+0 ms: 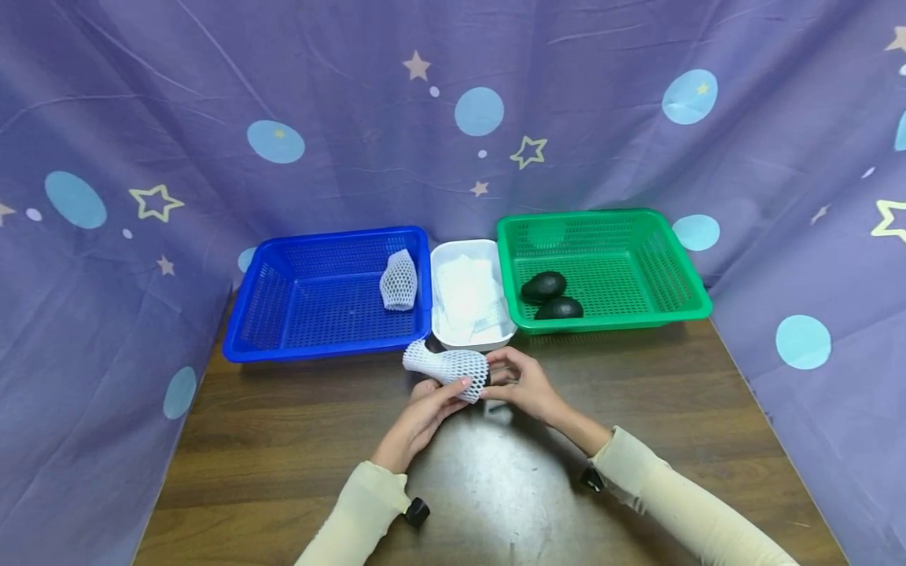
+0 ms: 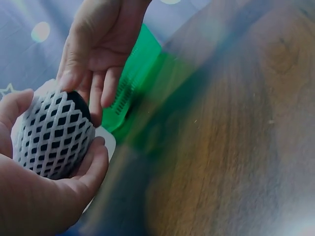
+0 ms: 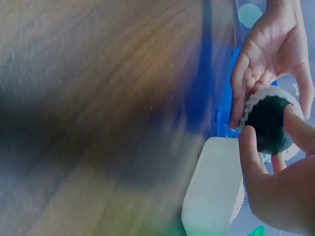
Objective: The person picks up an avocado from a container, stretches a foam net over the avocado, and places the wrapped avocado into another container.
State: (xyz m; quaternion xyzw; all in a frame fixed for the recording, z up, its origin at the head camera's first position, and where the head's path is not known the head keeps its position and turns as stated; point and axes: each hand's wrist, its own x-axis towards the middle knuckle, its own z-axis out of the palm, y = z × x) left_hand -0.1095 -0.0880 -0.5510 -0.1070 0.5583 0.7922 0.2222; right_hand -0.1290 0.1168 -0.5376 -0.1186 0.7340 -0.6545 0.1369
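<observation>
A dark avocado sits inside a white foam net sleeve, in front of the white container. Its dark end shows at the sleeve's open edge in the right wrist view. The narrow end of the sleeve points to the left and sags. My left hand grips the sleeved avocado from below, thumb on the near side. At the right end, my right hand pinches the avocado and sleeve edge between thumb and fingers. In the left wrist view, the netting stretches over the fruit.
A blue basket at the left contains one net-wrapped item. Between the baskets stands a white container of white foam nets. The green basket at the right holds two bare avocados. A patterned curtain hangs behind.
</observation>
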